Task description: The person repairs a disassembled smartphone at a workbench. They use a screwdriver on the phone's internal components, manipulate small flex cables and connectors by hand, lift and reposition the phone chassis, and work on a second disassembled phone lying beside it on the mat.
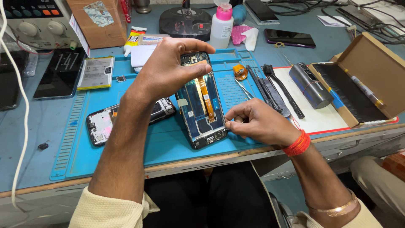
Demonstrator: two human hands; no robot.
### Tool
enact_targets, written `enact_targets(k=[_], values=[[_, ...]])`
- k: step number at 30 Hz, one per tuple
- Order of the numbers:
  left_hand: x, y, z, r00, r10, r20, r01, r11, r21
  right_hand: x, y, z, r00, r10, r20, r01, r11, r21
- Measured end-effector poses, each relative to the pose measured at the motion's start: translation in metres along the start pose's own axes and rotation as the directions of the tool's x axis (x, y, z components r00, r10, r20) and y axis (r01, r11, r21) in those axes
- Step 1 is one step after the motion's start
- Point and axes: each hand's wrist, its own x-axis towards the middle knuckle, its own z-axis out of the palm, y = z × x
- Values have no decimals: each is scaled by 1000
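Observation:
An opened phone frame [202, 105] with an orange flex cable down its middle lies on the blue repair mat [126, 139]. My left hand [168, 67] grips the phone's top end from above, fingers curled over it. My right hand [253, 122] rests at the phone's lower right edge, thumb and forefinger pinched together on something too small to make out. A second opened phone [101, 124] lies on the mat to the left, partly behind my left forearm.
Tweezers and black pry tools [270, 88] lie on the mat's right side. A phone battery [96, 72], a dark phone [61, 74], a pink-capped bottle [222, 25], a cardboard box [363, 80] and a grey cylinder [310, 84] surround the mat. The table edge runs close below.

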Motion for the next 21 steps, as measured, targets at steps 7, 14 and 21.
enact_targets(k=[7, 14, 21], values=[[-2, -3, -3, 999, 42, 0, -42, 999, -19, -7, 7, -1, 1000, -3, -20, 5, 998, 61], [-1, -4, -1, 1000, 20, 6, -20, 999, -30, -5, 11, -3, 1000, 9, -14, -8, 996, 86], [-2, -6, -2, 999, 50, 2, -50, 998, -37, -4, 12, -5, 1000, 23, -8, -22, 993, 118]])
